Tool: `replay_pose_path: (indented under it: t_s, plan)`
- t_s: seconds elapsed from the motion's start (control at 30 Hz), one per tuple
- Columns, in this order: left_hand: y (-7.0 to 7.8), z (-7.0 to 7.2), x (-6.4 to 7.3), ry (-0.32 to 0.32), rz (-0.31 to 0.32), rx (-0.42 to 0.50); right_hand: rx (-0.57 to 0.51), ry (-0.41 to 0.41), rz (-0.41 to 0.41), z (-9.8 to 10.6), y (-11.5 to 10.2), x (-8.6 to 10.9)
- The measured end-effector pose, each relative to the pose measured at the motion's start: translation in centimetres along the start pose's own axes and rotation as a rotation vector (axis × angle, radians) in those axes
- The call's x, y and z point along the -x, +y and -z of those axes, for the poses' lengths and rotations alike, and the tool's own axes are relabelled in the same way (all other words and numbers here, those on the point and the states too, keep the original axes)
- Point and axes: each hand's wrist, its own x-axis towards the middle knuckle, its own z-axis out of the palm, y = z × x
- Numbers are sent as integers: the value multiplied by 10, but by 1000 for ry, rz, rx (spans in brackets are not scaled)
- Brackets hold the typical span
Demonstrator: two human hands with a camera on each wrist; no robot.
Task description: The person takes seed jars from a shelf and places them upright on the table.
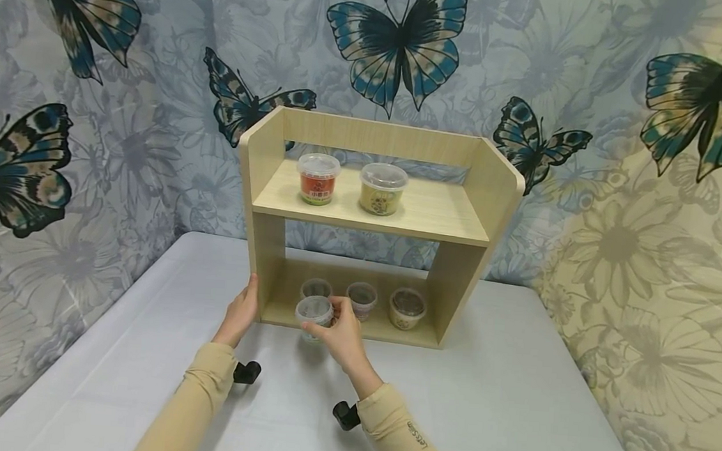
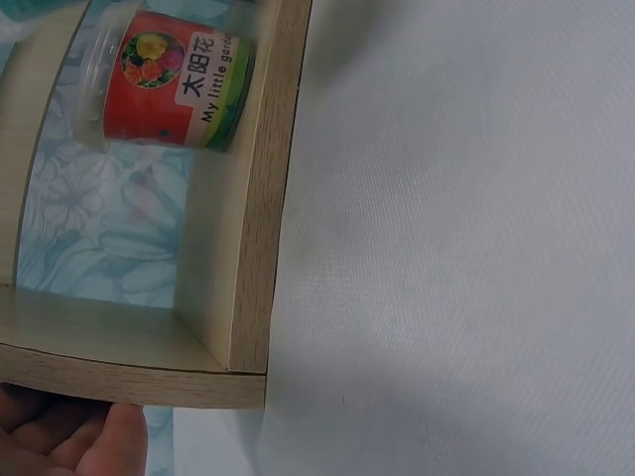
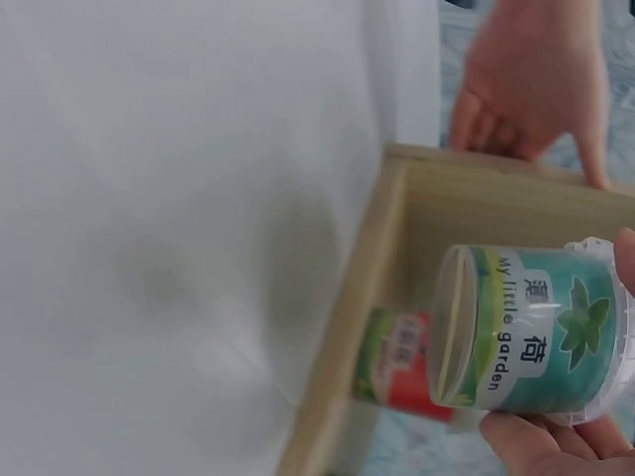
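Observation:
My right hand pinches a clear-lidded plastic cup between thumb and fingers, in front of the wooden shelf's lower level. The right wrist view shows this cup's teal "My little garden" label with a leaf picture, the cup lying sideways in that view. My left hand rests against the outer face of the shelf's left side panel, low down; in the left wrist view its fingers touch that panel. Behind the held cup, a red-labelled cup stands on the lower level.
Two more cups, one with a purplish label and one pale yellow, stand on the lower level. The upper level bears a red cup and a yellow cup. A white-covered table lies beneath; butterfly-patterned walls stand around it.

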Motion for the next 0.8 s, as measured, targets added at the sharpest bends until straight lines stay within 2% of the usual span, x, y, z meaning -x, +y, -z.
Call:
replay_pose_path:
  t_s: [0.27, 0.8]
  plan:
    - [-1, 1, 0, -15, -2, -11, 29, -14, -28, -20, 12, 4]
    - [-1, 1, 0, -19, 11, 5, 67, -18, -48, -34, 17, 12]
